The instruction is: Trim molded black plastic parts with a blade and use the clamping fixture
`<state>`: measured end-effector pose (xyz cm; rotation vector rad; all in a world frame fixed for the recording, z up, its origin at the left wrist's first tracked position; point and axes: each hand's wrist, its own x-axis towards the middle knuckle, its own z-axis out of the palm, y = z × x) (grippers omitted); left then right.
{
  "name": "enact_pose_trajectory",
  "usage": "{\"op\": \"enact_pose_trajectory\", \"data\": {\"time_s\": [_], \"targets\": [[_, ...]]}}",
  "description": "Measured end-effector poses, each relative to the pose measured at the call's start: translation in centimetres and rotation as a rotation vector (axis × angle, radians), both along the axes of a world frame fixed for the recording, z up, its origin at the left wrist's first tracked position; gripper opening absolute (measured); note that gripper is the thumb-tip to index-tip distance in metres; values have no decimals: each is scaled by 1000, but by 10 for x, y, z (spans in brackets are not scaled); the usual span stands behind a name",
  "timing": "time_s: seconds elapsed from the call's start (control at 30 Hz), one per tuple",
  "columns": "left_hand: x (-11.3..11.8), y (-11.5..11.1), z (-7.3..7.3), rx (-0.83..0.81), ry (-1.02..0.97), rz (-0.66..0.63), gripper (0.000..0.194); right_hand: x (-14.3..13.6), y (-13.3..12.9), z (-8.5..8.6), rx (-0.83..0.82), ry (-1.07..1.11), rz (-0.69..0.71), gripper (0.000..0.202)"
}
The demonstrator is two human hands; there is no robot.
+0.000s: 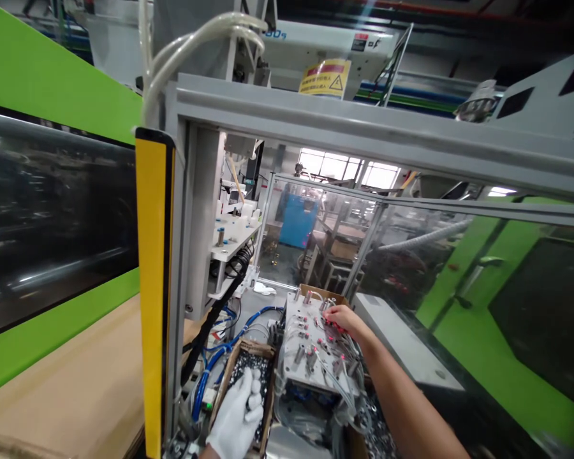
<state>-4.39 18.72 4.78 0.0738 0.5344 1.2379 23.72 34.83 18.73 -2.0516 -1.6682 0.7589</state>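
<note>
Centrally, the bare right hand [340,317] meets the far right part of the studded metal plate [291,346]. Near left, the gloved left hand [239,411], fingers curled, overlies a box [268,411] of apparently small dark parts [243,361]. Neither hand's closure is discernible.

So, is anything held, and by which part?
Cannot be told: the white-gloved left hand and bare right hand, the latter at the grey rectangular plate, show nothing clearly gripped.

A white glove [230,426] covers the left hand [242,408] to the wrist.
</note>
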Motion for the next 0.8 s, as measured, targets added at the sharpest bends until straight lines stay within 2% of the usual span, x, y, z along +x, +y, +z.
{"op": "enact_pose_trajectory", "data": {"time_s": [0.1, 0.17, 0.23, 0.3, 0.33, 0.4, 0.5, 0.57, 0.7, 0.8], "targets": [[1, -3, 7, 66, 109, -66, 44, -16, -23, 23, 182, -91, 52, 25], [3, -6, 19, 134, 181, -138, 57, -37, -53, 39, 277, -108, 135, 28], [8, -7, 32, 210, 225, -213, 61, -64, -91, 48, 266, -67, 294, 27], [13, -6, 41, 266, 225, -224, 58, -91, -126, 50, 147, 21, 610, 28], [17, -4, 43, 280, 208, -208, 55, -102, -140, 48, 121, 44, 683, 27], [24, -1, 42, 291, 180, -176, 52, -117, -156, 42, 114, 58, 687, 24], [35, -1, 39, 311, 215, -199, 49, -120, -157, 32, 103, 72, 612, 19], [41, -4, 42, 289, 237, -213, 50, -117, -151, 29, 91, 67, 628, 16], [43, -11, 63, 72, 156, -218, 37, -106, -137, 34, 113, -8, 663, 14], [34, -14, 68, -110, 14, -222, 25, -80, -110, 41, 211, -166, 565, 20]]}}
